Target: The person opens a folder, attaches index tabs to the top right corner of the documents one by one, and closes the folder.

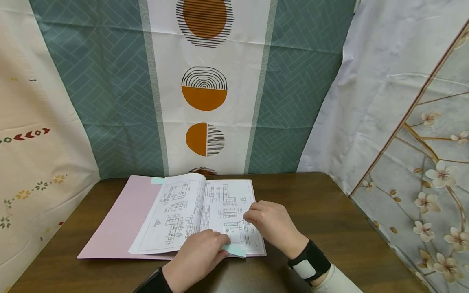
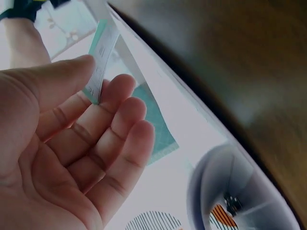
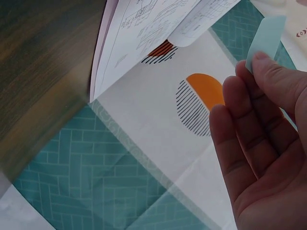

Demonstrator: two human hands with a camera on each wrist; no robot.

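An open booklet of technical drawings with a pink cover lies on the wooden table. Over its lower edge, my left hand pinches a small mint-green sticky note pad between thumb and index finger. The left wrist view shows the pad from its edge, with a pale printed underside. My right hand, above the right page, pinches a mint-green sticky note between thumb and fingertips. In the head view that note is seen almost edge-on.
Another mint-green tab sticks out at the top of the left page, which curls up near the spine. The brown table extends to the right. Patterned cloths hang behind and at both sides.
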